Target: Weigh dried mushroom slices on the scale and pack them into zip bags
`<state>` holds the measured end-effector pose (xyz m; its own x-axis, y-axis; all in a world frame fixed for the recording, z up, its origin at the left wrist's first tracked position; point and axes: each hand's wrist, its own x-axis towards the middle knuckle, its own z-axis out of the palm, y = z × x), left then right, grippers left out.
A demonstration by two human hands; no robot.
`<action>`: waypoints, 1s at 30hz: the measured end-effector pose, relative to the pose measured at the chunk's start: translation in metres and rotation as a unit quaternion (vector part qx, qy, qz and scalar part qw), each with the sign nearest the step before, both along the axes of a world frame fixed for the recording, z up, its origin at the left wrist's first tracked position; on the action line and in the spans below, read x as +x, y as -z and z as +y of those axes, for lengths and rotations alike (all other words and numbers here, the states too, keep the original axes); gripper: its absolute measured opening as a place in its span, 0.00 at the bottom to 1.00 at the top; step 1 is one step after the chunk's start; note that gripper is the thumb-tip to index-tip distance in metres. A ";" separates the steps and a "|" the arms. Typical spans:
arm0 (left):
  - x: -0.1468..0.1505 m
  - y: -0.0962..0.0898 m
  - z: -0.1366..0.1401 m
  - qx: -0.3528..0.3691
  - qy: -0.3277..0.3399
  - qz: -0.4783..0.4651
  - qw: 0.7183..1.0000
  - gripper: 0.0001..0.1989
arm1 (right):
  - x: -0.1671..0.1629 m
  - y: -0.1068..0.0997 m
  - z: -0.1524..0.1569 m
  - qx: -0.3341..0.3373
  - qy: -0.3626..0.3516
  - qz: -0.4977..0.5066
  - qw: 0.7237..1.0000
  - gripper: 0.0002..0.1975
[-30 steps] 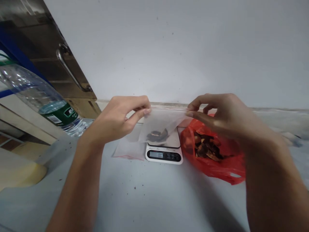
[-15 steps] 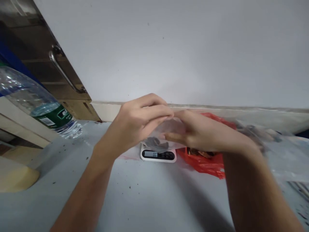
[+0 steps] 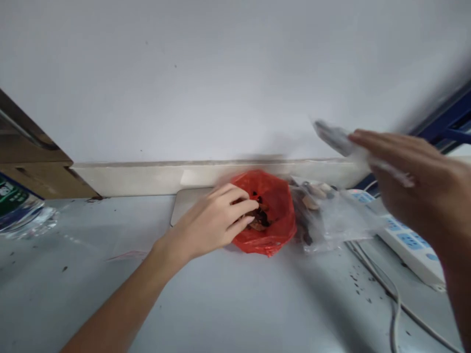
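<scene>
My left hand reaches over the rim of a red plastic bag. Its fingers are a little bent and apart, with nothing seen between them. Dark brown dried pieces lie inside the red bag. Up at the right, against the wall, my right hand is closed on a small clear plastic bag with something dark in it; both are smeared by motion. The digital scale stands left of the red bag, its display hidden behind my left hand and wrist.
Right of the red bag lies a clear bag of mixed dried pieces. Beyond it are a white power strip and grey cables. A water bottle is at the left edge. The white wall rises behind the table.
My hands have parted from the small clear bag above the scale. The right hand has carried it up and right; the left has moved to the red bag. The view has turned right.
</scene>
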<state>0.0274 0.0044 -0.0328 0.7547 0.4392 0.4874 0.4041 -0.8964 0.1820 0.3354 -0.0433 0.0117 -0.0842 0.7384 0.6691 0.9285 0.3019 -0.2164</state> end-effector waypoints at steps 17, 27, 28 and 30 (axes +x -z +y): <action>-0.005 -0.012 0.003 -0.117 -0.054 0.071 0.989 0.13 | -0.017 0.010 0.011 -0.073 -0.052 0.013 0.996 0.16; -0.082 -0.045 0.013 -0.332 -0.274 0.253 0.866 0.12 | -0.118 0.003 0.053 -0.498 -0.121 -0.113 0.851 0.09; -0.089 -0.045 0.015 -0.356 -0.298 0.279 0.841 0.10 | -0.126 0.004 0.056 -0.527 -0.107 -0.109 0.836 0.10; -0.102 -0.040 0.017 -0.388 -0.332 0.323 0.797 0.08 | -0.140 0.006 0.059 -0.563 -0.070 -0.094 0.818 0.12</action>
